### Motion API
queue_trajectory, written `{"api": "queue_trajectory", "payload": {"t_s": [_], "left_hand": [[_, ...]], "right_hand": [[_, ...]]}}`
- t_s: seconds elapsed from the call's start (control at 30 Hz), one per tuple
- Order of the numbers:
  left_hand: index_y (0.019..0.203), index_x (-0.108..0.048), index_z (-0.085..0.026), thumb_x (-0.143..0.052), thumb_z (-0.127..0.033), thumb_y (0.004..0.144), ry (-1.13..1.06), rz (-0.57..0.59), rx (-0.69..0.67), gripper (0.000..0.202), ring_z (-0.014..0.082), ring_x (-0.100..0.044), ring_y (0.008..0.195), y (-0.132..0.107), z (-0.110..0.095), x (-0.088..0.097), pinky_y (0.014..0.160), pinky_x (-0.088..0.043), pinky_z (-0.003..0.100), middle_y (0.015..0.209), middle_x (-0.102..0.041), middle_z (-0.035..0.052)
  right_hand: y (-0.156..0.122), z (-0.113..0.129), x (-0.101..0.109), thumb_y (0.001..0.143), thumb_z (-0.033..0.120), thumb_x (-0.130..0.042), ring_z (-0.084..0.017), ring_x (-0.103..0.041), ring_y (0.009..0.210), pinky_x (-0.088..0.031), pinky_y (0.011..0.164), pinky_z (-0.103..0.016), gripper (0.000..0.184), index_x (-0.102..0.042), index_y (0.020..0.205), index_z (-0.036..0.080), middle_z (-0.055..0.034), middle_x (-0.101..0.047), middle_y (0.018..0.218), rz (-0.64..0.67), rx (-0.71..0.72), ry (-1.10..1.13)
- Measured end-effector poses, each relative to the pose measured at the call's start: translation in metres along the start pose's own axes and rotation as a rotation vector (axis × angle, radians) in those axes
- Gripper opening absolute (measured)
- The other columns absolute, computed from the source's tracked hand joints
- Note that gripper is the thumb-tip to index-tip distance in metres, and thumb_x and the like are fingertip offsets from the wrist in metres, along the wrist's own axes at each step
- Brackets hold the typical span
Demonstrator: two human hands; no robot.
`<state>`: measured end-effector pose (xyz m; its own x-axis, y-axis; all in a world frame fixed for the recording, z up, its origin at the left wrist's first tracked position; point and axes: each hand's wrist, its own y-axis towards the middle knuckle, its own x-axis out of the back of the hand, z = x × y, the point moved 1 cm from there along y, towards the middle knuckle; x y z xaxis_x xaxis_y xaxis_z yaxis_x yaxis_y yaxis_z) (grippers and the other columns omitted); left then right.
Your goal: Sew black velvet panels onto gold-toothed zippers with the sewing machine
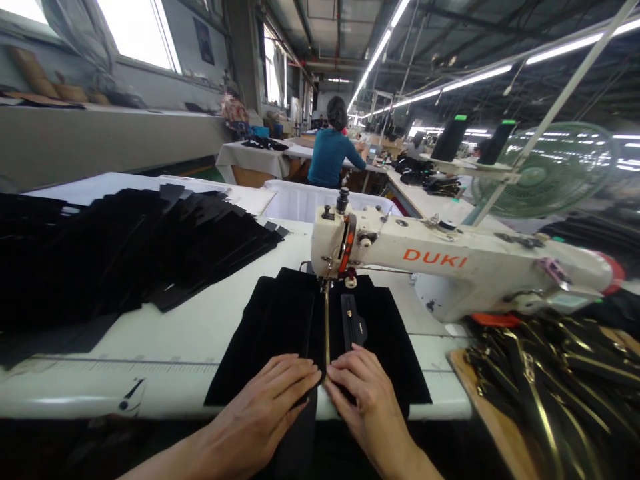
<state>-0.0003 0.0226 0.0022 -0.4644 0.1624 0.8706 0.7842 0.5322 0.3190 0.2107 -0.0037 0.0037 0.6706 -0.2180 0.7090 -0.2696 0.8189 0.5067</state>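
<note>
A black fabric piece [280, 320] lies under the needle of a white sewing machine [435, 257]. A gold-toothed zipper [327, 327] runs down its middle from the presser foot towards me. My left hand [273, 403] is closed on the fabric just left of the zipper, fingers together on top; its thumb is mostly hidden. Just right of the zipper, my right hand [367, 397] has its fingers bent and its fingertips gripping the zipper's near end. Beyond those fingers, a black panel with a small gold zipper pull [350, 313] lies on the fabric.
Stacked black fabric pieces [125, 247] cover the table's left side. Many gold-toothed zippers [550, 387] are heaped at right on a brown board [493, 423]. Behind the machine stand a white bin [310, 200], thread cones [450, 139], a fan [545, 170] and a seated person [330, 157].
</note>
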Motion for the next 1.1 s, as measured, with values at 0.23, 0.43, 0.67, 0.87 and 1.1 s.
{"api": "queue_trajectory", "payload": {"t_s": [0.23, 0.43, 0.67, 0.87, 1.1], "left_hand": [[0.148, -0.037, -0.020, -0.047, -0.004, 0.092, 0.093, 0.036, -0.057, 0.059, 0.0230, -0.050, 0.128, 0.002, -0.002, 0.000, 0.111, -0.042, 0.044, 0.138, -0.056, 0.0081], [0.147, -0.038, -0.022, -0.048, -0.002, 0.089, 0.066, 0.090, -0.034, 0.063, 0.0234, -0.050, 0.126, 0.004, -0.003, 0.004, 0.111, -0.040, 0.043, 0.138, -0.056, 0.0068], [0.146, -0.037, -0.019, -0.051, 0.002, 0.081, 0.131, 0.152, -0.054, 0.069, 0.0267, -0.049, 0.126, 0.006, -0.006, 0.006, 0.111, -0.036, 0.047, 0.138, -0.053, 0.0089], [0.146, -0.038, -0.021, -0.062, -0.007, 0.080, 0.081, 0.184, 0.004, 0.072, 0.0278, -0.048, 0.126, 0.008, -0.010, 0.020, 0.110, -0.040, 0.046, 0.140, -0.050, 0.0084], [0.146, -0.040, -0.027, -0.070, -0.028, 0.088, 0.111, 0.136, -0.107, 0.065, 0.0258, -0.052, 0.129, 0.014, -0.001, 0.041, 0.106, -0.045, 0.039, 0.144, -0.052, 0.0022]], "right_hand": [[0.002, 0.003, -0.004, 0.086, 0.006, -0.063, -0.016, -0.059, 0.081, -0.044, 0.099, -0.046, 0.016, -0.062, 0.088, 0.021, 0.0016, -0.063, 0.085, -0.043, -0.028, -0.013], [0.001, 0.005, -0.004, 0.090, 0.008, -0.059, -0.017, -0.059, 0.082, -0.045, 0.099, -0.045, 0.013, -0.061, 0.087, 0.021, 0.0005, -0.063, 0.085, -0.020, -0.008, -0.048], [-0.005, 0.001, 0.007, 0.093, 0.016, -0.058, -0.020, -0.060, 0.094, -0.047, 0.102, -0.044, 0.019, -0.065, 0.110, 0.022, -0.0035, -0.063, 0.097, 0.075, 0.007, -0.057], [-0.004, 0.000, 0.008, 0.093, 0.006, -0.051, -0.017, -0.063, 0.095, -0.044, 0.109, -0.045, 0.032, -0.063, 0.117, 0.024, -0.0019, -0.066, 0.099, 0.052, 0.048, -0.004], [-0.005, -0.013, -0.012, 0.090, 0.009, -0.051, -0.016, -0.066, 0.074, -0.055, 0.096, -0.036, 0.021, -0.066, 0.101, 0.019, -0.0029, -0.066, 0.081, -0.098, 0.261, -0.177]]}}
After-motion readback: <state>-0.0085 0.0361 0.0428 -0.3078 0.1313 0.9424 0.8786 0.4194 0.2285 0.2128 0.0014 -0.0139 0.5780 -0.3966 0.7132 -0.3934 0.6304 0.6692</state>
